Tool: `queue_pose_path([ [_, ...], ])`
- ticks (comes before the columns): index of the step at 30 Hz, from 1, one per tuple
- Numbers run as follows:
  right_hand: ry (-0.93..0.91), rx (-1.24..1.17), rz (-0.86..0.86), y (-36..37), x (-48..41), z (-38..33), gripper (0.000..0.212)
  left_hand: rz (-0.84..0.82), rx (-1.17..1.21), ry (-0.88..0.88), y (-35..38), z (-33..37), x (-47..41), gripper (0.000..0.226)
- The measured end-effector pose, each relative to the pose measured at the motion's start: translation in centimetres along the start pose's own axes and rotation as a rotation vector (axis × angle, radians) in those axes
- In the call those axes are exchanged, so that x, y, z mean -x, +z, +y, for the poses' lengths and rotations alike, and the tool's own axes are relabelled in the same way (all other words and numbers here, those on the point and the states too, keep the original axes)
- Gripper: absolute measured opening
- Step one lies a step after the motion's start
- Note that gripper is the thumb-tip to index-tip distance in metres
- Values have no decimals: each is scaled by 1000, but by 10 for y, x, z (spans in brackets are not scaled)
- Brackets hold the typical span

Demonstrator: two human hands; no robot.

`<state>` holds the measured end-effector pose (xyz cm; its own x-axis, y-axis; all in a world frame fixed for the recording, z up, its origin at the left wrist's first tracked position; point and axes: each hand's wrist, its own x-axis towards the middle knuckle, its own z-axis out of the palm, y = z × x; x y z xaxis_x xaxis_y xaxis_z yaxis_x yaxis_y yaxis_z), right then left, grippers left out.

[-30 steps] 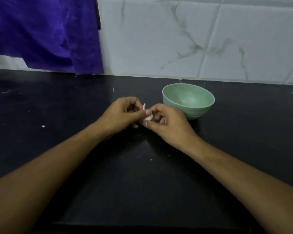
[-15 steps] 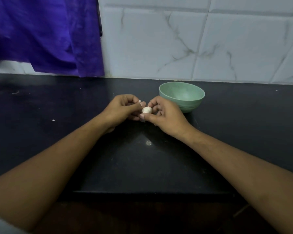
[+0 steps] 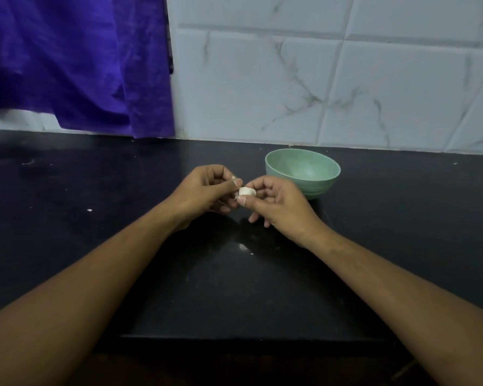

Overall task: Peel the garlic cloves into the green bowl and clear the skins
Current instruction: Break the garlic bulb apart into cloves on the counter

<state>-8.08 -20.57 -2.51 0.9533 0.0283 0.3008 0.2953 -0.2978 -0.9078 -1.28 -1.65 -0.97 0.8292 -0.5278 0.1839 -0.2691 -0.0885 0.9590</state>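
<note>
**Grip.** My right hand [image 3: 279, 207] has its grip clamped on the garlic clove [image 3: 246, 192], thumb below and forefinger above; its lower fingers hang loosely toward the surface [image 3: 95, 218]. My left hand [image 3: 204, 190] is curled, grip closed, thumb tip against the clove's upper left edge. A short skin sliver [image 3: 233, 178] shows above that thumb.

**Clove.** It is held at frame centre, above the surface and just left of the green bowl [image 3: 321, 188]. It looks pale cream, blocky and smooth, with a ragged flap of skin on its left side.

**Surroundings.** The bowl is round, matte and faintly ribbed low on its wall. The surface is black and slightly glossy, with a white fleck [image 3: 89, 210] at left and another fleck [image 3: 243, 246] below the hands. White marbled wall tiles [image 3: 290, 87] fill the upper right, and a creased purple cloth [image 3: 76, 59] hangs at upper left.

**Change.** One second ago the sliver stood taller above my left thumb. Since then the clove has stayed between both hands and the bowl has not moved.
</note>
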Motion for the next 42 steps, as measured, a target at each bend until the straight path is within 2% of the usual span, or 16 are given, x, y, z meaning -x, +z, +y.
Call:
queue_pose_path([
  [4, -5, 42, 18, 1, -1, 4, 16, 48, -292, 88, 0, 3, 2, 25],
  [8, -28, 59, -10, 1, 0, 2, 18, 79, -682, 220, -1, -1, 2, 40],
  [12, -49, 63, 3, 3, 0, -1, 17, 81, -703, 227, 1, -4, 1, 47],
  [16, -110, 203, 61, 8, -1, 1, 14, 118, -708, 237, 4, -3, 2, 46],
  [19, -124, 298, 64, 9, -1, 0, 14, 121, -708, 233, 4, -2, 2, 57],
  [23, -109, 322, 45, 10, -1, 0, 17, 168, -731, 244, 6, -4, 2, 62],
  [30, -98, 333, 37, 10, 0, -1, 18, 173, -684, 222, 8, -10, -2, 58],
  [35, -104, 169, 6, 5, 2, -1, 9, 144, -382, 122, 18, -5, -1, 63],
  [39, -77, -2, -32, 7, -1, -1, 11, 149, -115, 60, 23, -1, 0, 58],
  [42, -29, -150, -65, 8, -1, -3, 13, 153, -13, 9, 24, 5, 2, 58],
])
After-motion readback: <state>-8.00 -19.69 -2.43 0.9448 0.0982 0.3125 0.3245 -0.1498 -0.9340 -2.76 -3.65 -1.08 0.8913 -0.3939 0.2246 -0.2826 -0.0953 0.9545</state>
